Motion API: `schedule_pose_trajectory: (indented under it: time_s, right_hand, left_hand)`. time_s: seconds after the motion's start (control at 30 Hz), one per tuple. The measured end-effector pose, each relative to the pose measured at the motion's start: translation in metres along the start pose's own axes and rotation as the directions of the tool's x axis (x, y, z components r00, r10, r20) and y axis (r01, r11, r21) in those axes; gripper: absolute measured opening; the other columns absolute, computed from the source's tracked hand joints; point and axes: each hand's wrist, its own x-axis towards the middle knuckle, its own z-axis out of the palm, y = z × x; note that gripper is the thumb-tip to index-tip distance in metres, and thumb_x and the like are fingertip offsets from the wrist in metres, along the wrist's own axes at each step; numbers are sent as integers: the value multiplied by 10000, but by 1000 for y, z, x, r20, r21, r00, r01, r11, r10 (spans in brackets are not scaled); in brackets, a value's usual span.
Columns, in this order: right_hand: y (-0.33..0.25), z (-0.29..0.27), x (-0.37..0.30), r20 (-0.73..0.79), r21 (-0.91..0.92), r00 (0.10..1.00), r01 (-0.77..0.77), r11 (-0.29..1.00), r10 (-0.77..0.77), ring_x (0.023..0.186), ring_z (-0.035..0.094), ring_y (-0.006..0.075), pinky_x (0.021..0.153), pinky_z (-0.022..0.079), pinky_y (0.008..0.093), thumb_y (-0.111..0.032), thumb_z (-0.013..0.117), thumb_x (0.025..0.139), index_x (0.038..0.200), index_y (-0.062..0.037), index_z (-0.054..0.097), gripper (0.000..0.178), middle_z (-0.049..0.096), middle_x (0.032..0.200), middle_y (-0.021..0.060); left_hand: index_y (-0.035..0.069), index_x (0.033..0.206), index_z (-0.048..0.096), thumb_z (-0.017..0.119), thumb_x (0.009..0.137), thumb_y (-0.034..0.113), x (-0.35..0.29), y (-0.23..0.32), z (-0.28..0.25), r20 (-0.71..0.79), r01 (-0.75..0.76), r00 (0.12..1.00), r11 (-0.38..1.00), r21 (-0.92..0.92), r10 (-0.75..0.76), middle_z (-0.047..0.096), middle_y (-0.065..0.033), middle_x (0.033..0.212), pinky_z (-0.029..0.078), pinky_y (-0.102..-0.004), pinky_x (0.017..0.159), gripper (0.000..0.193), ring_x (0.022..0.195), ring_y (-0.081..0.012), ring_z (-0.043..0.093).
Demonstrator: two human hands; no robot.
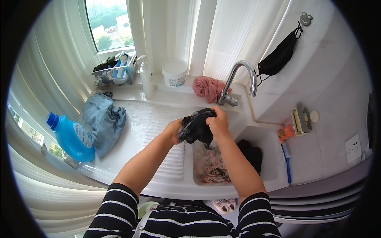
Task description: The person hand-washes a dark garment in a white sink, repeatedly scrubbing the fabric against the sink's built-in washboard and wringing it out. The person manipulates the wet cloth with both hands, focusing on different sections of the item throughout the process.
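While both hands are raised above the bench (174, 192), the left hand (173, 131) and the right hand (219, 123) are each closed on a bunched black cloth (197, 126). The left hand grips its left side; the right hand grips its upper right part, thumb toward the viewer's side. The cloth is located between the ribbed washboard (170, 168) and the tap (248, 73), near the upper edge of the basin (195, 174). Pale streaks are noted on its surface; whether these are foam cannot be determined.

The basin contains a pink patterned cloth (212, 164). A second dark cloth (251, 154) lies at the basin's right side, partly hidden by the right forearm. Suds (139, 109) are spread over the upper washboard area.

To the left, a blue-grey garment (104, 123) lies just beside a blue jug (73, 139) with a dark blue cap. Along the rear ledge stand a white pump bottle (147, 80) and a lidded white tub (174, 72), followed by a crumpled pink towel (208, 88) near the tap base. A blue-handled brush (286, 163) is situated right of the basin.
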Motion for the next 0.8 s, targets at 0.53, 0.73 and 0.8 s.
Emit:
schedule_pose_trajectory:
  time_s: [0.53,0.73,0.8]
  right_hand:
    - [90,74,-53,280,-782,952,150,605,126,1394,291,448,1140,275,502,-698,710,713,1450,-107,438,983,318,1487,280]
    - [121,72,-97,532,-654,791,610,447,-302,1320,357,372,1038,266,630,-459,751,657,1199,-92,578,677,424,1376,171]
    - [121,75,-60,487,-689,811,585,428,-324,1111,550,344,931,408,516,-380,758,658,1117,-87,584,572,597,1115,138]
  left_hand:
    - [89,1178,688,612,881,497,-35,0,-108,277,-137,690,-255,957,669,600,-228,1266,408,-463,998,510,1194,-374,535]
    - [79,961,620,700,817,457,-88,-29,-97,559,-252,611,-532,809,560,584,-143,1016,426,-460,823,412,1019,-359,555]
    - [69,885,590,647,870,447,-62,-16,-96,449,-107,643,-508,855,620,634,-158,881,472,-483,715,383,876,-389,607]
